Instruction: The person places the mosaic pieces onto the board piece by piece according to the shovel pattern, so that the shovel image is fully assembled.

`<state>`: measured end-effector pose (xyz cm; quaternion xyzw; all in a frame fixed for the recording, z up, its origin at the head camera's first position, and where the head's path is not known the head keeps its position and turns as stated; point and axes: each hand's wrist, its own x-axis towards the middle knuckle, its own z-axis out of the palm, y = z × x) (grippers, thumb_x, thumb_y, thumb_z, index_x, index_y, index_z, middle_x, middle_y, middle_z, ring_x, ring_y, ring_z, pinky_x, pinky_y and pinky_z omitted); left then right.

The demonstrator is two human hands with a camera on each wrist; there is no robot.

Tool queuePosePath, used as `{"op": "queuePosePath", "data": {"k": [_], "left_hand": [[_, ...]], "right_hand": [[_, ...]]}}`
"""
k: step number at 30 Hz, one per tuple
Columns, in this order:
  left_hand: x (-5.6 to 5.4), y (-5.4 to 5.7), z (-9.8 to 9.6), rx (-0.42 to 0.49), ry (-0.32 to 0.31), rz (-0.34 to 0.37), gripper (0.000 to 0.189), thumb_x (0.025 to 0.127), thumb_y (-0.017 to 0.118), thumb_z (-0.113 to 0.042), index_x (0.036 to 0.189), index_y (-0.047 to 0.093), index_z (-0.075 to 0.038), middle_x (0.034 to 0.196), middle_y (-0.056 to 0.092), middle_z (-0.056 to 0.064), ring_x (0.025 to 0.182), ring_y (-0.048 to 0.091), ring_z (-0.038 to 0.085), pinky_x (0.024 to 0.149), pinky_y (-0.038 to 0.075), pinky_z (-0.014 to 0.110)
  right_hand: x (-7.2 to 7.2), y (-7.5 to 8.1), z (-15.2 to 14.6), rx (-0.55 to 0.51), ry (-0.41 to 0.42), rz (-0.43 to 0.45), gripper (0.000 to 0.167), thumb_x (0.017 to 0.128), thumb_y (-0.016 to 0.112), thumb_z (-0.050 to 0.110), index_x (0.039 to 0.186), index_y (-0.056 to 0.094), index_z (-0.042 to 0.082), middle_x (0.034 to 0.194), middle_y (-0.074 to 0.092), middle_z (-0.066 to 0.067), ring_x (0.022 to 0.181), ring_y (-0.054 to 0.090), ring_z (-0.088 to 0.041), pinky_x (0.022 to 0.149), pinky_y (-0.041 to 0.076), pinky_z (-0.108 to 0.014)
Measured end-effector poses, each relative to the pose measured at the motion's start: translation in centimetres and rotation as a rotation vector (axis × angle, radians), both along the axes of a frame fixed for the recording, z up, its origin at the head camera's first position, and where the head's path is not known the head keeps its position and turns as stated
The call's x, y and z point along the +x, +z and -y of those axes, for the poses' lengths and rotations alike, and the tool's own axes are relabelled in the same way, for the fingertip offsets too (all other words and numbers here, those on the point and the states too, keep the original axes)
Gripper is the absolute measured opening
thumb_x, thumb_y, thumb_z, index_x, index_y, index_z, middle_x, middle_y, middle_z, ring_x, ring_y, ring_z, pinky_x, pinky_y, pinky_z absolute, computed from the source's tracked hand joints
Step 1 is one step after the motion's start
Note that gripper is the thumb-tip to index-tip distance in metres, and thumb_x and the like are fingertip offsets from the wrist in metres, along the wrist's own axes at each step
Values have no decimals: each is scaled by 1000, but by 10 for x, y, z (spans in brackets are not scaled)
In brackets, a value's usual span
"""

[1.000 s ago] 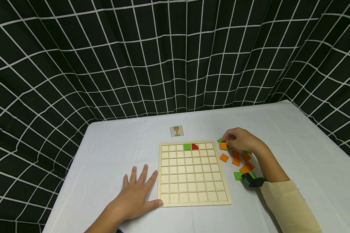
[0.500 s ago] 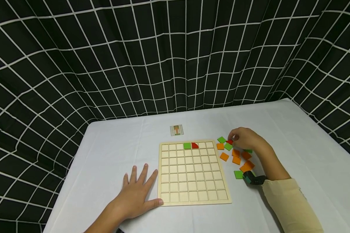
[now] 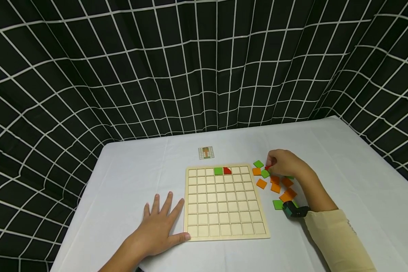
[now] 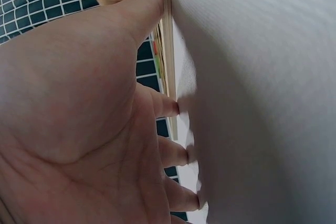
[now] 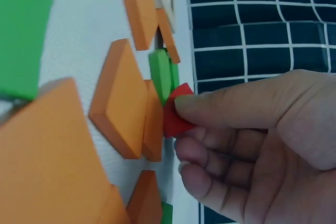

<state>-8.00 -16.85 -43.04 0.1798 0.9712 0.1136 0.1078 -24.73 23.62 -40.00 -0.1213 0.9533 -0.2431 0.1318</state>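
Observation:
A pale wooden grid board lies on the white table. In its far row sit a green square tile and a red quarter-round tile. My left hand rests flat with spread fingers on the cloth at the board's left, its thumb touching the near left corner. Right of the board, my right hand pinches a red tile between thumb and fingers; its full outline is partly covered. Around that hand lie loose orange tiles and green tiles.
A small picture card with a grid pattern lies beyond the board. More green tiles are near the dark strap device on the right wrist. A black curtain with white grid lines stands behind the table.
My right hand has moved slightly right and away from an orange tile, which now lies by the board's edge. It now pinches a red tile. My left hand has stayed put.

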Motion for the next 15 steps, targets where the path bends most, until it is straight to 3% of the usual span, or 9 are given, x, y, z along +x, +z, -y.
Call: {"op": "queuePosePath", "data": {"k": [7, 15], "left_hand": [[0, 1, 1, 15, 12, 14, 99, 83, 54, -79, 158, 34, -16, 162, 18, 25, 142, 9, 61, 101, 14, 80], [-1, -1, 1, 19, 5, 10, 99, 84, 54, -78, 158, 33, -16, 162, 17, 25, 142, 6, 60, 102, 12, 80]], "right_hand": [[-1, 6, 5, -64, -7, 55, 22, 89, 69, -2, 109, 73, 4, 95, 66, -14, 82, 56, -29, 66, 52, -35], [0, 10, 4, -102, 2, 62, 9, 92, 65, 1, 95, 73, 3, 87, 69, -6, 79, 56, -25, 66, 48, -35]]}}
